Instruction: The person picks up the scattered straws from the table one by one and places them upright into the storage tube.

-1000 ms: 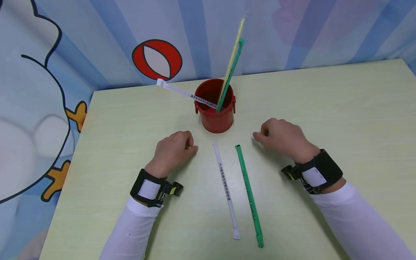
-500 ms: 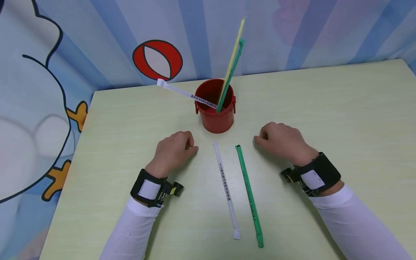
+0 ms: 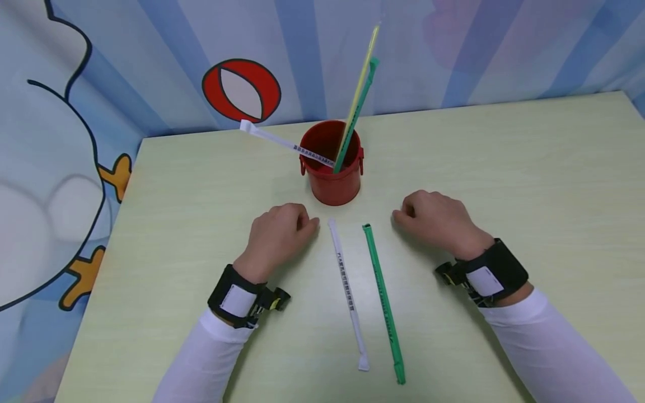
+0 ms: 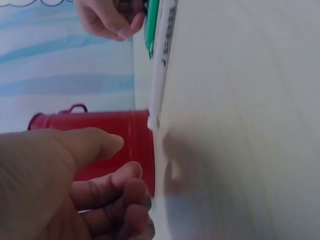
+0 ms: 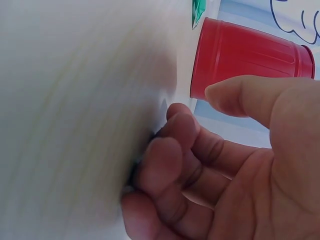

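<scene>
A white paper-wrapped straw (image 3: 347,294) and a green-wrapped straw (image 3: 384,302) lie side by side on the table, between my hands. Just left of the white one's far end is my left hand (image 3: 279,238), its fingers loosely curled around nothing. My right hand (image 3: 437,221) rests to the right of the green straw, also loosely curled and holding nothing. Beyond the straws stands a red bucket (image 3: 335,187). Leaning in it are a white-wrapped straw (image 3: 282,143), a yellow straw (image 3: 365,70) and another green-wrapped straw (image 3: 360,106).
The pale wooden table (image 3: 529,168) ends at the back against a blue striped curtain (image 3: 403,50) with a printed ball. A cartoon figure is printed on the hanging at the left. Each wrist wears a black strap with a small camera.
My left hand has shifted slightly right, toward the white straw. My right hand moved down a little earlier and is now nearly still. The straws and bucket stay in place.
</scene>
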`<state>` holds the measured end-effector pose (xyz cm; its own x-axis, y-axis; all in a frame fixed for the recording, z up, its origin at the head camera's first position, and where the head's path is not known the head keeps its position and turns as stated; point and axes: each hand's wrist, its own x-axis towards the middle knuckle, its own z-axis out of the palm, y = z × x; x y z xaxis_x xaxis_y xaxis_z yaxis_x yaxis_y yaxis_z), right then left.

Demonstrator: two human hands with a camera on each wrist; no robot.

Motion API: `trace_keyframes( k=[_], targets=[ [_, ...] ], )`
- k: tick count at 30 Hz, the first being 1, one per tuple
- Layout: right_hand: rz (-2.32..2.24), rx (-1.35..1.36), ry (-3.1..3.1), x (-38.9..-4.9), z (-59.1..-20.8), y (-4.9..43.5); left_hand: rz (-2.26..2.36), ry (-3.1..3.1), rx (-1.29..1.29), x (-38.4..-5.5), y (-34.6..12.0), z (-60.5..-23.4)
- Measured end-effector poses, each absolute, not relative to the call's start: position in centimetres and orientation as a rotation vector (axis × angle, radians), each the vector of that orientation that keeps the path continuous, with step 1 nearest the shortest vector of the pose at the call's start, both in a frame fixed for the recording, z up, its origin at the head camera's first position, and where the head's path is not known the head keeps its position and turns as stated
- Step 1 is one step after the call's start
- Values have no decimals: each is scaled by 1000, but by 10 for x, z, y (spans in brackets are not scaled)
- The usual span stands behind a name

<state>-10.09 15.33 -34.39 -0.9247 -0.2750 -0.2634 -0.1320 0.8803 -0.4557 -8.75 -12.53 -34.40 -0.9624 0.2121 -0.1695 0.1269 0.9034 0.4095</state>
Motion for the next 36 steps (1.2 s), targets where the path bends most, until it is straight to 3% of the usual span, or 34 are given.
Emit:
trace_keyframes(
  k=[15, 36],
  targets=[
    [-608, -324, 2752, -99, -344, 153, 524, 2781, 358, -65, -90, -354],
    [-611, -312, 2751, -100, -347, 152, 528, 2753, 353, -64, -88, -354]
  ],
)
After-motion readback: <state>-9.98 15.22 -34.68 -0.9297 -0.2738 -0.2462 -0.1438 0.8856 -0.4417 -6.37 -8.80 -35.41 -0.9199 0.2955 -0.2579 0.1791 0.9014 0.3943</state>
